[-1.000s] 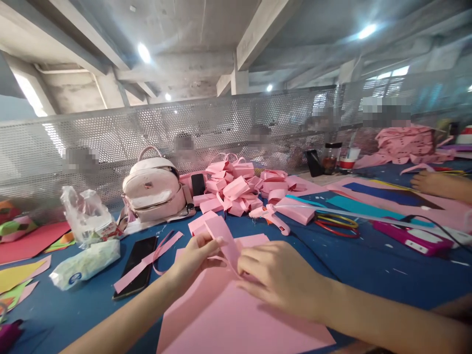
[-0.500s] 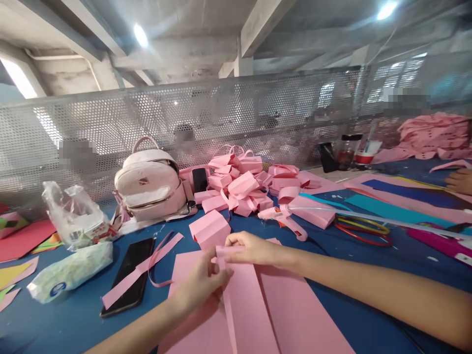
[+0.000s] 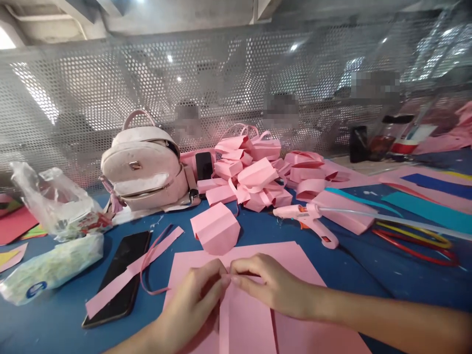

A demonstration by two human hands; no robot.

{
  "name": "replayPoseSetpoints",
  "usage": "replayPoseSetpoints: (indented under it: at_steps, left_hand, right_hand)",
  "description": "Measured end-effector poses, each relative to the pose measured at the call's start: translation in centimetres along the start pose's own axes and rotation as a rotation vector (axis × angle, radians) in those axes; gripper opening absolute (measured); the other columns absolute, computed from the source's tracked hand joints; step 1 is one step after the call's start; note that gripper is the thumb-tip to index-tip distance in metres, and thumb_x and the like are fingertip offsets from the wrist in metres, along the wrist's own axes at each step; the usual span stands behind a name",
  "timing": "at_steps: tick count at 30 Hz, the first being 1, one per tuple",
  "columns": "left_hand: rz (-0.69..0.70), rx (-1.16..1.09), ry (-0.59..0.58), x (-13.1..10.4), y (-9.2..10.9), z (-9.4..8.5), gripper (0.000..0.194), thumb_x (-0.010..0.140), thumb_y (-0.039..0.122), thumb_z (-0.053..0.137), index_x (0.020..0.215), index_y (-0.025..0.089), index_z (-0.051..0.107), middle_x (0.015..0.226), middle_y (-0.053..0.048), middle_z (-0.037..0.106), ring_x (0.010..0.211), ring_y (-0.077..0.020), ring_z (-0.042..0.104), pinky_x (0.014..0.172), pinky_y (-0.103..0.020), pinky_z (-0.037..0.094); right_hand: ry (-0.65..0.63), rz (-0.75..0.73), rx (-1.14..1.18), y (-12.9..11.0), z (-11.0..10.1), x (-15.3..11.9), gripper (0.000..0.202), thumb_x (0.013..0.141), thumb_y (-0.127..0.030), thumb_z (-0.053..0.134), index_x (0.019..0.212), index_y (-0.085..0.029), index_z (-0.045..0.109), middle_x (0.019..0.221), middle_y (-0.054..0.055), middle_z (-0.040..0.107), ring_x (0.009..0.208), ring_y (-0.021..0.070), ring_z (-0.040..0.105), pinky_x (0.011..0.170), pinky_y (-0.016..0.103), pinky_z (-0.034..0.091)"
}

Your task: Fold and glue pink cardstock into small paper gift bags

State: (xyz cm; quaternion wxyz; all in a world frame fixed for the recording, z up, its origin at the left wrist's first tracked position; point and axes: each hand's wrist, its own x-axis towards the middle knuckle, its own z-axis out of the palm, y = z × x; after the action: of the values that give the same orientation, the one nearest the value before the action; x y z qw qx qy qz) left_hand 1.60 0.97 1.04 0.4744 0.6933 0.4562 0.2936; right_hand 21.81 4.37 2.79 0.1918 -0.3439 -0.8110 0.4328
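My left hand (image 3: 199,297) and my right hand (image 3: 271,285) meet at the far end of a folded pink paper strip (image 3: 249,327), each pinching its edge between thumb and fingers. A narrow fold runs down the strip's left side. Beneath it lie larger pink paper sheets (image 3: 313,329). Just beyond my hands sits a folded pink paper piece (image 3: 216,228). A pink glue gun (image 3: 308,219) with a clear glue stick lies to the right. The fingertips cover the exact spot being pinched.
Folded pink paper pieces (image 3: 254,179) are heaped at the back beside a pale backpack (image 3: 143,167). On the left are a phone (image 3: 118,275), a tissue pack (image 3: 55,270) and a plastic bag (image 3: 59,204). Red and yellow cords (image 3: 413,241) lie right. A perforated metal screen (image 3: 221,73) stands behind.
The view has tilted down and shifted left. My hands have come level with each other at the strip's end, and my right hand has turned from reaching over it to pinching beside the left.
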Motion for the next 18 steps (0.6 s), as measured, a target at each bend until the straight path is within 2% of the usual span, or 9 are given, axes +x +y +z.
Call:
replayPoseSetpoints:
  at_steps: [4,8,18]
  left_hand:
    - [0.002,-0.014,-0.053,-0.1,0.1,-0.1,0.037,0.103,0.045,0.040,0.078,0.019,0.050,0.057,0.005,0.048,0.050,-0.0108,0.048,0.051,-0.021,0.035]
    - [0.117,0.081,-0.031,-0.2,0.3,-0.3,0.037,0.103,0.039,0.040,0.075,0.018,0.052,0.066,0.002,0.050,0.062,-0.0119,0.045,0.058,-0.021,0.035]
    - [0.258,0.197,0.013,-1.2,0.8,-0.4,0.033,0.103,0.033,0.040,0.075,0.020,0.053,0.068,-0.001,0.053,0.060,-0.0137,0.049,0.057,-0.024,0.036]
  right_hand:
    - [-0.020,0.002,0.080,0.4,0.1,-0.1,0.029,0.097,-0.028,0.049,0.069,-0.019,0.045,0.067,-0.004,0.041,0.065,0.0113,0.039,0.058,0.022,0.031]
    - [-0.055,-0.014,0.162,0.9,0.3,-0.2,0.026,0.096,-0.027,0.049,0.072,-0.018,0.049,0.068,-0.004,0.042,0.066,0.0111,0.040,0.059,0.022,0.032]
    - [-0.087,-0.041,0.299,-0.2,0.4,-0.6,0.027,0.099,-0.030,0.046,0.075,-0.018,0.053,0.073,-0.002,0.044,0.070,0.0126,0.042,0.064,0.024,0.036]
